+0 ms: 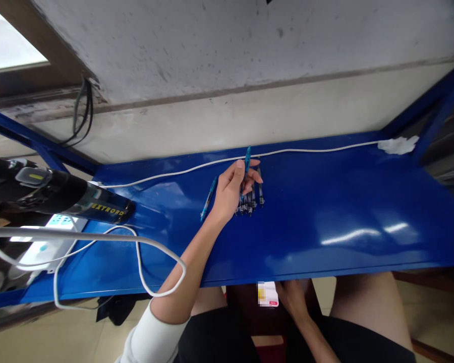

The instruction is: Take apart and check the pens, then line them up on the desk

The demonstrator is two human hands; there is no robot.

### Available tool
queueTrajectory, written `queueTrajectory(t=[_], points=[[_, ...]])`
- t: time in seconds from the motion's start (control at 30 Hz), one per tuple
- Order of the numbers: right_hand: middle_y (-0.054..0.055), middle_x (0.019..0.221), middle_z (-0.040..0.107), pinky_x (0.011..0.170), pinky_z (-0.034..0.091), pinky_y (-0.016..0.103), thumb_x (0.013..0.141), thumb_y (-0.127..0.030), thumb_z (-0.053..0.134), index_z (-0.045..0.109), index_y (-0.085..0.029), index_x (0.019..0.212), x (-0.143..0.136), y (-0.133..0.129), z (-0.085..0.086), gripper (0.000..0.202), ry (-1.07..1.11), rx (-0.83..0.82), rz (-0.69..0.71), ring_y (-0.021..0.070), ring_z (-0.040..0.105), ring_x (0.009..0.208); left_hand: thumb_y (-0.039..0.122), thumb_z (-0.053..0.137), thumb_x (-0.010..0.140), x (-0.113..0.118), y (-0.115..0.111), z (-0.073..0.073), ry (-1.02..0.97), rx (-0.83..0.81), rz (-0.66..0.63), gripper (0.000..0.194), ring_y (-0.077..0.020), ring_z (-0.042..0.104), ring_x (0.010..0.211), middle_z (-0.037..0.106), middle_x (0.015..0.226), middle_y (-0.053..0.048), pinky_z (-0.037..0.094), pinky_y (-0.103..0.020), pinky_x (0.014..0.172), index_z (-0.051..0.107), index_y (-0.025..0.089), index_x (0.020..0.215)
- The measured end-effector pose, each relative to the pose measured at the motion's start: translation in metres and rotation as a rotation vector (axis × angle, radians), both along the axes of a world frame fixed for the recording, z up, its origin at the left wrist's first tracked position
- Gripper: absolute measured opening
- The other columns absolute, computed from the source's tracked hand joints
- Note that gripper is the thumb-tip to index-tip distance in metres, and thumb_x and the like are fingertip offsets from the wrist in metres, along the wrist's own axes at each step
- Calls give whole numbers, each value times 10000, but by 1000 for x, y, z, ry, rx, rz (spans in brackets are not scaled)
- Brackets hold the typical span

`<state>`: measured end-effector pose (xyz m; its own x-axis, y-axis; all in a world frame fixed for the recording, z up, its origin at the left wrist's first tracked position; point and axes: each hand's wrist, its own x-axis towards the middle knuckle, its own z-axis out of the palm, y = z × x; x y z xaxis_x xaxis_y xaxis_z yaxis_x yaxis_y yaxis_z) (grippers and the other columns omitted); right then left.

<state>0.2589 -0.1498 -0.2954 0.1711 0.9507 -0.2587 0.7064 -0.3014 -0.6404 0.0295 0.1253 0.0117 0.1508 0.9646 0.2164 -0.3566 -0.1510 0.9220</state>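
A glossy blue metal table [325, 222] stands against a stained grey-and-cream wall [219, 60], with a bright window [7, 45] at upper left and pale floor [41, 338] below.

blue table [325, 222] | pens [249, 199] in row | white cable [306, 150] | power strip [41, 249]

A slim blue pen [247, 160] stands tilted, tip up, above a row of dark pens [249, 199].

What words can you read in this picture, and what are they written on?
"EXTRORD": yellow letters on the black cylindrical tool lying at the left end of the blue metal table.
The small pink and white packet by the right hand under the table is blurred, unreadable.
The blue pens under the left hand show print too small to read.
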Motion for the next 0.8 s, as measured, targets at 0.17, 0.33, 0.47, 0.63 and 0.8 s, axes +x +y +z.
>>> queueTrajectory(t=[0.17, 0.33, 0.47, 0.63, 0.8], points=[[248, 1341, 834, 1024, 670, 533, 1020, -559, 533, 799, -126, 1359, 2, -2, -3, 610, 3, 1, 19, 444, 807, 1269, 598, 837, 1023, 0, -1, 0, -23, -9, -11, 426, -112, 428, 582, 782, 836, -44, 330, -273, 558, 601, 245, 1041], [268, 1354, 823, 1042, 663, 513, 1005, -521, 522, 801, -109, 1358, 5, -5, -10, 610, 5, 53, 1, 447, 776, 1336, 691, 718, 1067, -1, 1, -4, -3, -25, -25, 499, -120, 446, 599, 755, 883, -83, 338, -292, 535, 750, 194, 1053], [289, 1365, 813, 1023, 660, 544, 1009, -532, 533, 770, -92, 1414, 1, -4, -8, 643, -27, 8, 33, 467, 792, 1291, 694, 678, 1092, -1, -1, 0, -13, -48, -24, 514, -123, 442, 604, 728, 872, -70, 332, -293, 530, 756, 197, 1196], [276, 1262, 843, 997, 661, 535, 989, -615, 609, 756, -92, 1410, -3, -5, -2, 687, -130, -204, 54, 461, 838, 1178, 557, 866, 1014, -1, -2, 1, -32, -28, -6, 422, -101, 426, 575, 739, 816, -9, 335, -253, 532, 577, 255, 1071], [279, 1335, 828, 1035, 658, 532, 1033, -634, 514, 738, -94, 1445, 2, -9, -9, 716, -53, -111, 39, 455, 816, 1259, 584, 788, 1066, -2, 1, -5, -31, -12, -10, 392, -99, 438, 601, 744, 892, -59, 328, -260, 524, 694, 208, 1008]])
